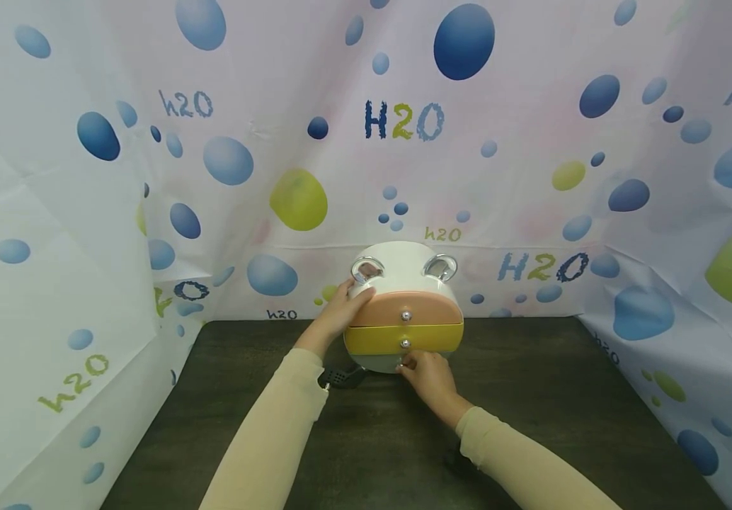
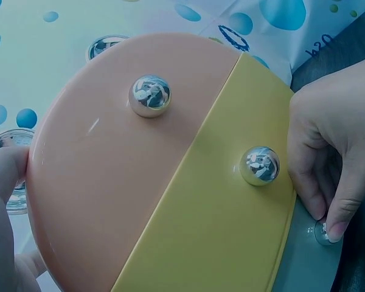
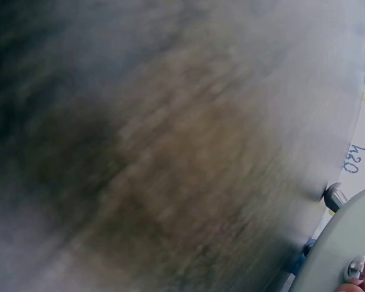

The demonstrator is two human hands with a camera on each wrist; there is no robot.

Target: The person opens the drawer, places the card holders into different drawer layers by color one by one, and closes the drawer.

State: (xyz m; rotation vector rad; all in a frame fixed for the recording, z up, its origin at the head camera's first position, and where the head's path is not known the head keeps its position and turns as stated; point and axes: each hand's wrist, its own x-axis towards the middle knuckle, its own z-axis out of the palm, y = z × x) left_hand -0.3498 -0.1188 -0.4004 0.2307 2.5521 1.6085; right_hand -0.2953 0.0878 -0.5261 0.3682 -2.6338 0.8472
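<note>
A small white rounded drawer box (image 1: pixel 398 262) with two chrome rings like ears stands at the table's back. Its front has a peach drawer (image 1: pixel 375 309), a yellow drawer (image 1: pixel 372 340) and a grey-green bottom drawer (image 2: pixel 304 258), each with a round silver knob. My left hand (image 1: pixel 338 312) rests against the box's upper left side, fingers by the left ring; in the left wrist view its fingertips touch the edge. With thumb and fingers, my right hand (image 1: pixel 430 379) pinches the bottom drawer's knob (image 3: pixel 355 267). All the drawers look closed.
A dark perforated object (image 1: pixel 340 377) lies on the table just left of the box, partly behind my left sleeve. The dark tabletop (image 1: pixel 379 453) spreads in front. A white sheet (image 1: pixel 519 205) printed with blue and green drops encloses the back and sides.
</note>
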